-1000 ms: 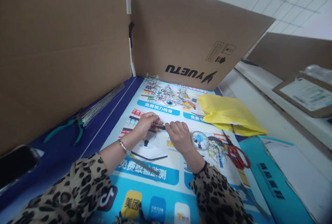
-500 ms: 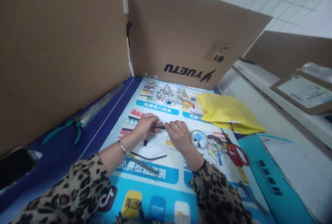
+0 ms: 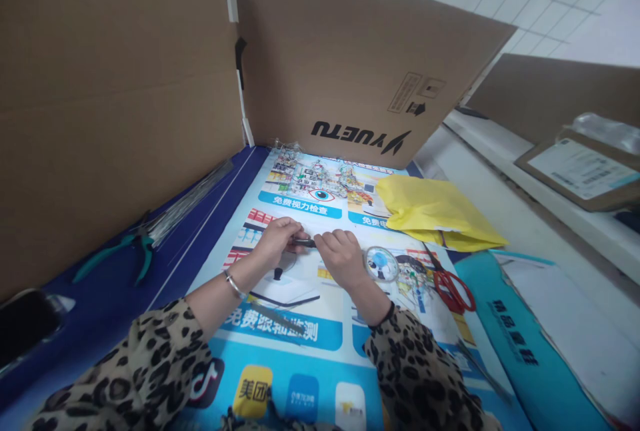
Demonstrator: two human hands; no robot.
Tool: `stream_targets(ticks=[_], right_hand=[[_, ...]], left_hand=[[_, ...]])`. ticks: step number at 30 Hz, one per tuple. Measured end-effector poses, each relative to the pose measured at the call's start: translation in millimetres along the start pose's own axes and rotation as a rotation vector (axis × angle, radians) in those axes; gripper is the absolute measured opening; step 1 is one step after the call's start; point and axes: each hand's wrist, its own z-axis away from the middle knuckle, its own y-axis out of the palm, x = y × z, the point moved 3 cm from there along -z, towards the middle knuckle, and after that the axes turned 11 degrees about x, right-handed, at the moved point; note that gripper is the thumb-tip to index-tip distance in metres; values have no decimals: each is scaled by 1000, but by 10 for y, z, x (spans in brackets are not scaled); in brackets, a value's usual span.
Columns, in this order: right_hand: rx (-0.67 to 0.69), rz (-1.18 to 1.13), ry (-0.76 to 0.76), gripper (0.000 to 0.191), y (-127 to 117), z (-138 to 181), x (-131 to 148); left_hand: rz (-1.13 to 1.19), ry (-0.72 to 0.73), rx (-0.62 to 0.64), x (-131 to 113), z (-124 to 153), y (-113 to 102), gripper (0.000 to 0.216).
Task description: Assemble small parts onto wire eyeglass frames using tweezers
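My left hand and my right hand meet over a printed poster on the table. Both are closed, each pinching one end of a small dark rod-like piece held between them. A thin clear strand curves down from it under my left hand. A round clear tape roll lies just right of my right hand. Both sleeves have a leopard print, and a bangle sits on my left wrist.
Teal-handled pliers and a bundle of thin metal wires lie at the left by the cardboard wall. A phone sits far left. Right of the hands are red scissors, a yellow bag and a teal bag.
Both hands keep their pinch on the dark piece and hardly move. The view has shifted slightly, so everything sits a little further left in the picture.
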Motion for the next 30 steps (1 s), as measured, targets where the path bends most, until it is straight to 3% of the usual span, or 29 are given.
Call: stream_targets(ticks=[14,25,30], right_hand=[[35,-11,66,19,27,-14,25],[46,-115,130,14,104,-8,15],[34,-114,134,16,106,-8,19]], left_hand=[[-144,47,9,-13,-10,-16,21],[-430,283,184,-80,-23,-68,22],[-435,272,212,-73,-39,-87,22]])
